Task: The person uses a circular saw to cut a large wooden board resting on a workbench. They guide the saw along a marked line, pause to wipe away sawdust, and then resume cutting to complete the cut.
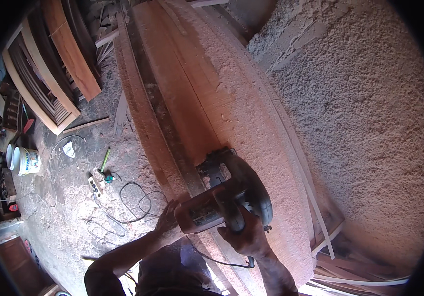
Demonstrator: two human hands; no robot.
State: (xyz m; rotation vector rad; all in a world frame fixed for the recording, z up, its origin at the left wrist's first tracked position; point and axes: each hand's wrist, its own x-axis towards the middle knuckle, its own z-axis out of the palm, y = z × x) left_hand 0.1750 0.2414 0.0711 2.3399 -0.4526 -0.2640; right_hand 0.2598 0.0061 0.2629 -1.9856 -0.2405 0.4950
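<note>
A dark circular saw (222,202) rests on a long, wide wooden board (187,98) strewn with pinkish sawdust. My right hand (246,234) is closed round the saw's rear handle. Against the left end of the motor housing lies my left hand (167,219), its fingers partly hidden there. A thin dark line (204,111) runs along the board ahead of the saw's base plate. From the handle, a black power cord (222,261) loops down toward my body.
Left on the dusty floor lie a power strip (95,187), a loose cable (135,197) and a green-handled tool (105,160). White buckets (27,161) stand farther left. Curved wooden frames (39,74) lean at upper left. A large sawdust heap (355,113) borders the board's right side.
</note>
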